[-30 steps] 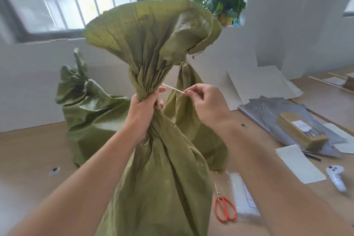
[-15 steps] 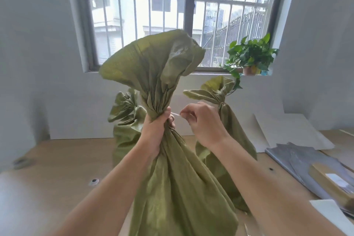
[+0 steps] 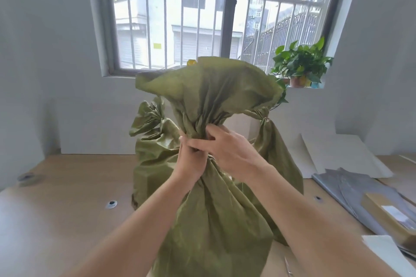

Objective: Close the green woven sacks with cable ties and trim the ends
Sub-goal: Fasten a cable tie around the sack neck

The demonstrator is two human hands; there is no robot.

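A green woven sack (image 3: 213, 216) stands upright on the wooden table in front of me, its mouth flaring out above a gathered neck. My left hand (image 3: 191, 159) is clenched around that neck from the left. My right hand (image 3: 227, 148) lies over the neck from the right, fingers curled against the bunched fabric beside the left hand. The cable tie is hidden under my fingers. Two more green sacks stand behind: one at the left (image 3: 150, 148) and one at the right (image 3: 279, 157), both with cinched necks.
Scissor tips (image 3: 288, 267) show at the bottom edge right of the sack. Grey sheets (image 3: 346, 189), a brown box (image 3: 387, 213) and white paper (image 3: 382, 252) lie at the right. A potted plant (image 3: 301, 65) sits on the window sill. Tape roll (image 3: 28, 179) at far left.
My right hand has moved in from pinching the tie's free end to pressing on the sack's neck. The tie end no longer shows. The camera has tilted upward.
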